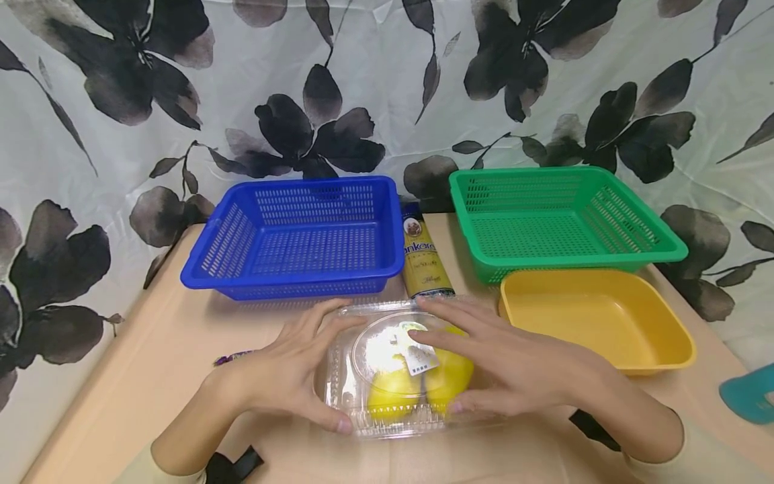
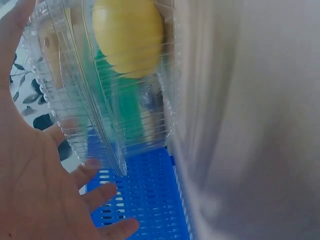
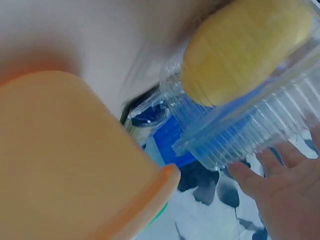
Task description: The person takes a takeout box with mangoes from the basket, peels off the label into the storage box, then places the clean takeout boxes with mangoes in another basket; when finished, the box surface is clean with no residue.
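Note:
A clear plastic clamshell box stands on the table in front of me, its lid down over two yellow fruits whose kind I cannot tell for sure. A white label shows on them through the lid. My left hand is at the box's left side, fingers spread, thumb by the near left corner. Over the right part lies my right hand, its fingers extended across the lid and thumb toward the near side. In the wrist views, fingers of both hands lie along the box wall without closing round it.
Behind the box stand a blue basket, a yellow can with a dark blue top and a green basket. A yellow tub is at right, a teal object at the right edge. A small purple item lies near my left hand.

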### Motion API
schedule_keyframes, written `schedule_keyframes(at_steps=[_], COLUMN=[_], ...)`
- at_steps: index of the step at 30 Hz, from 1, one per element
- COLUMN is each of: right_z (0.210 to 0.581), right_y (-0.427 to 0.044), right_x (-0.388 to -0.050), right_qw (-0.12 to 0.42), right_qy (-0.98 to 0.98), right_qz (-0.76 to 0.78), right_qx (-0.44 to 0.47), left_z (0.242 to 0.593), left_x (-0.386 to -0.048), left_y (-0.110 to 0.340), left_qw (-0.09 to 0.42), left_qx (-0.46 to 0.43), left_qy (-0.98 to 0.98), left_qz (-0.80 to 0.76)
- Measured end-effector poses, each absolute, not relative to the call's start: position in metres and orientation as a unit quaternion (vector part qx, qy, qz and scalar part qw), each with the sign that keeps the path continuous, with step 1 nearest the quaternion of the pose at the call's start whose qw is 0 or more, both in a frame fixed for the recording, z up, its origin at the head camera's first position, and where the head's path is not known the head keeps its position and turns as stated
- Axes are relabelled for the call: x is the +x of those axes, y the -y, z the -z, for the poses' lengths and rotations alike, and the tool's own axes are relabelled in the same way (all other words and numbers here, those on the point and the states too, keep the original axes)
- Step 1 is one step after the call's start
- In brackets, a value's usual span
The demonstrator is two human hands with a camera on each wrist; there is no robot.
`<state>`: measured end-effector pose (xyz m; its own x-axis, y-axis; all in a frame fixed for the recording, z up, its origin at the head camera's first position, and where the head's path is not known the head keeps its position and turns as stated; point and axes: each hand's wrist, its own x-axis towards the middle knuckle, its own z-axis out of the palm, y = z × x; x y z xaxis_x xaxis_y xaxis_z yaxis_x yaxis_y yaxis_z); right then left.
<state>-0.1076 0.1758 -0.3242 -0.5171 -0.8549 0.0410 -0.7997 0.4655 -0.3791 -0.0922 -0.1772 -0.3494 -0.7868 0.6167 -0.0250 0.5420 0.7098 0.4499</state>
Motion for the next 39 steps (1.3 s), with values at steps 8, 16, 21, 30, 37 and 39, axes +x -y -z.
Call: schedule_keyframes(at_steps=[8,16,21,30,37,39], right_z=[0.327,0.334,0.338,0.337,0.335,0.335], right_y=[-0.156,-0.146,-0.144,-0.140,-0.143,-0.145], right_x=[-0.124,-0.134,-0.135,-0.128,-0.130,-0.131], right_qw=[0.065,-0.018,-0.053,-0.048,0.009,0.017], right_qy=[-0.850,-0.805,-0.792,-0.818,-0.821,-0.816], right_qz=[0.161,0.177,0.162,0.128,0.210,0.234], right_qx=[-0.497,-0.565,-0.586,-0.558,-0.530,-0.528], left_z=[0.351,0.351,0.352,0.352,0.352,0.353], left_x=[-0.102,-0.102,-0.104,-0.108,-0.107,-0.107], left_y=[0.177,0.179,0.178,0.175,0.175,0.175], left_qw=[0.127,0.121,0.126,0.146,0.154,0.156], left_qx=[0.329,0.328,0.328,0.321,0.319,0.318], left_qy=[-0.901,-0.908,-0.907,-0.905,-0.902,-0.901], left_qz=[-0.252,-0.233,-0.232,-0.236,-0.246,-0.249])
